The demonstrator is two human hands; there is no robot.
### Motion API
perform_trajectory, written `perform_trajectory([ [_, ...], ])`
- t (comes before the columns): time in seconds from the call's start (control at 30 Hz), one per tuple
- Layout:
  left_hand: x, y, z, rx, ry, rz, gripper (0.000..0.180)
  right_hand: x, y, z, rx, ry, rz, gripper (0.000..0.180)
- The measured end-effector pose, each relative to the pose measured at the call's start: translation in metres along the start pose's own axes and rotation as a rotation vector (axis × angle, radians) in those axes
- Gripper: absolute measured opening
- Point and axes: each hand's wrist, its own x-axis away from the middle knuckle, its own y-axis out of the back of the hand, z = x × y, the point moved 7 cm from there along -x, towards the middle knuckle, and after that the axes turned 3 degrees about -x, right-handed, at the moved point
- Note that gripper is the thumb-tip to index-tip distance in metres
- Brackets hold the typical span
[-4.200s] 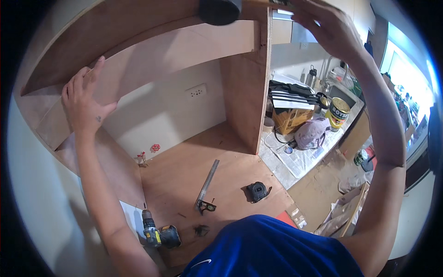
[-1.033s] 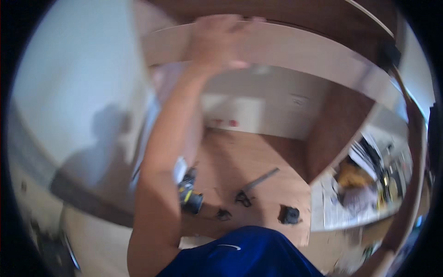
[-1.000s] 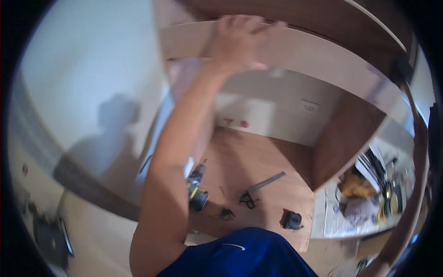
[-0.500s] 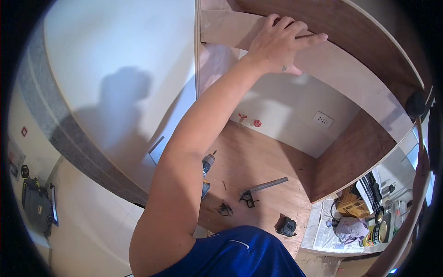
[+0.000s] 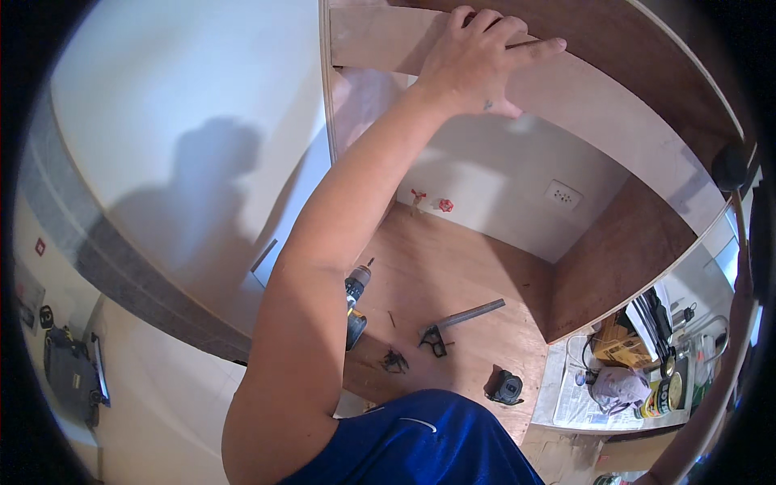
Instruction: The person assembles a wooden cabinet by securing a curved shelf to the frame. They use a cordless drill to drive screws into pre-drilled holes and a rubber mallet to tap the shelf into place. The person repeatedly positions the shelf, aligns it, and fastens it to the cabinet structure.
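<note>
My left hand [image 5: 477, 65] is spread over a long pale wooden board [image 5: 610, 109] set across the front of a plywood cabinet [image 5: 622, 250]. Its fingers curl over the board's upper edge, with the thumb along the lower edge. At the far right rim, my right hand [image 5: 744, 283], squeezed narrow by the lens, appears to grip the thin handle of a black-headed mallet [image 5: 730, 167]. The mallet head is by the board's right end; whether they touch I cannot tell. A cordless drill [image 5: 356, 295] lies below my left arm, partly hidden by it.
On the cabinet's plywood panel lie a combination square [image 5: 453, 323], a pile of dark screws [image 5: 394, 361] and a tape measure [image 5: 507, 388]. Two red valve handles [image 5: 445, 205] and a socket [image 5: 563, 194] are on the back wall. A cluttered counter [image 5: 566, 396] stands at right; a grey bag [image 5: 71, 368] is at far left.
The view has shifted a little, so the cabinet and board appear slightly higher and more of the drill shows. My left hand keeps its place on the board; the mallet head stays near the board's end.
</note>
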Motion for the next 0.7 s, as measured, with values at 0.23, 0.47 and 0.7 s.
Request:
perform_trajectory([
  [0.23, 0.004, -0.003, -0.003, 0.050, -0.040, -0.208, 0.111, 0.003, -0.015, -0.087, -0.183, 0.033, -0.082, 0.043],
  [0.47, -0.004, 0.003, 0.005, -0.026, 0.059, -0.079, 0.120, -0.008, 0.038, -0.004, -0.231, -0.239, -0.021, 0.041],
  [0.7, -0.005, -0.013, 0.007, -0.008, 0.030, -0.096, 0.119, -0.018, 0.068, -0.001, -0.185, -0.354, 0.082, 0.035],
])
